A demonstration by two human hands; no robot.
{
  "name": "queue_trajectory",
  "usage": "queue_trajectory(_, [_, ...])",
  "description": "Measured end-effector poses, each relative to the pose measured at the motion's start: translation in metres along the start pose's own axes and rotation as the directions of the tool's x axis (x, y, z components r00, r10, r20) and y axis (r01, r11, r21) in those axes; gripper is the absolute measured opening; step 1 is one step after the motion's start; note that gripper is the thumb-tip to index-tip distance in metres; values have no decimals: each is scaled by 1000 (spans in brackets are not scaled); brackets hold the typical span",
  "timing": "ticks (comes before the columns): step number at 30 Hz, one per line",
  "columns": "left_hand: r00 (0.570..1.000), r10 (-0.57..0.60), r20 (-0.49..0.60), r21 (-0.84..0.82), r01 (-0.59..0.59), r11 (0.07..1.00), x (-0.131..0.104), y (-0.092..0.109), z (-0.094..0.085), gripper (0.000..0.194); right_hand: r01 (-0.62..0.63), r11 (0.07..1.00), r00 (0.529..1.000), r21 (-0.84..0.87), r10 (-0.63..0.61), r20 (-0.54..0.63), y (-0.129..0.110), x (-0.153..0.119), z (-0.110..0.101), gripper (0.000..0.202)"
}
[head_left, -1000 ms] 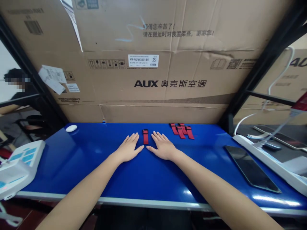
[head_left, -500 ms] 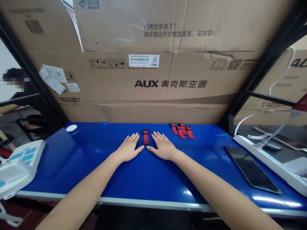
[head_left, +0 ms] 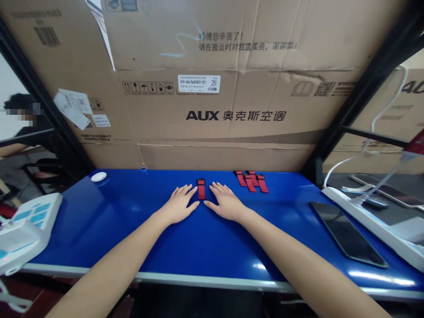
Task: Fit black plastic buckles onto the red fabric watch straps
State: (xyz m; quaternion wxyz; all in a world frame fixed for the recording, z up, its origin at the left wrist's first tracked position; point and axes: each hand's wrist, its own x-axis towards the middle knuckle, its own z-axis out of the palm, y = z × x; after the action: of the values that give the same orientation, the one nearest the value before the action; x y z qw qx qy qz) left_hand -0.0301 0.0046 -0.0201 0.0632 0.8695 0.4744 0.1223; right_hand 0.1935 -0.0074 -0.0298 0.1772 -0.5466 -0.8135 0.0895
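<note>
A short red strap with a black buckle (head_left: 201, 190) lies on the blue tabletop (head_left: 198, 247), between my two hands. Just left of it, my left hand (head_left: 179, 205) rests palm down with its fingers apart; the index fingertip is very near the strap's edge, and I cannot tell if it touches. On the other side, my right hand (head_left: 227, 203) lies flat and open, slightly clear of the strap. Neither hand holds anything. Farther back to the right is a loose group of several similar red straps (head_left: 251, 182).
A cardboard panel (head_left: 232, 154) stands along the back edge. At right lie a dark phone (head_left: 347, 234) and a white power strip (head_left: 374, 225) with a plugged cable. Another white power strip (head_left: 36, 229) sits at left, near a small white disc (head_left: 98, 177). A person (head_left: 28, 115) sits beyond the left frame post.
My left index finger has shifted a little to the right, toward the single red strap. My right hand has barely moved, and the straps lie as before.
</note>
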Motion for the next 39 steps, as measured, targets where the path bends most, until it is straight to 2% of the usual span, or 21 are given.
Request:
queue_trajectory(3, [991,124,-43,-37,-125,991,1,5,-3,47,21,997,994,70,-13,-111,5,1,-1,60])
queue_trajectory(5, [979,191,-72,-90,-197,976,2,10,-5,36,78,987,979,144,-48,-196,7,2,-3,52])
queue_trajectory(8, [969,215,-120,-185,-234,954,3,16,-9,20,192,957,958,219,-134,-254,9,3,-4,49])
queue_trajectory(10, [972,192,-135,-209,-217,954,3,20,-9,15,226,949,956,220,-173,-237,8,4,-4,44])
queue_trajectory(12, [975,163,-151,-195,-191,962,4,21,-6,21,225,947,962,227,-179,-206,6,5,-3,35])
queue_trajectory(15, [969,164,-186,-155,-193,969,7,21,0,38,183,929,977,322,-136,-164,3,5,-1,23])
queue_trajectory(17, [958,206,-201,-147,-237,960,9,19,3,35,144,898,987,416,-97,-132,1,5,-2,18])
queue_trajectory(19, [941,267,-207,-156,-301,941,11,18,4,29,110,848,994,519,-79,-81,1,4,-4,17])
queue_trajectory(23, [896,388,-217,-180,-427,886,8,21,-2,27,69,710,991,700,-129,33,6,1,-13,16])
queue_trajectory(26, [876,412,-253,-196,-463,864,4,27,-7,27,23,629,987,777,-139,84,7,-1,-20,14])
queue_trajectory(28, [874,404,-272,-197,-461,865,3,30,-7,24,51,640,990,766,-136,47,4,-2,-22,13])
queue_trajectory(32, [881,385,-274,-214,-446,869,3,33,-6,22,174,724,983,668,-164,-78,-1,-1,-20,17])
queue_trajectory(39, [876,377,-302,-186,-442,878,4,37,-5,19,149,719,986,679,-164,-43,0,-1,-23,21])
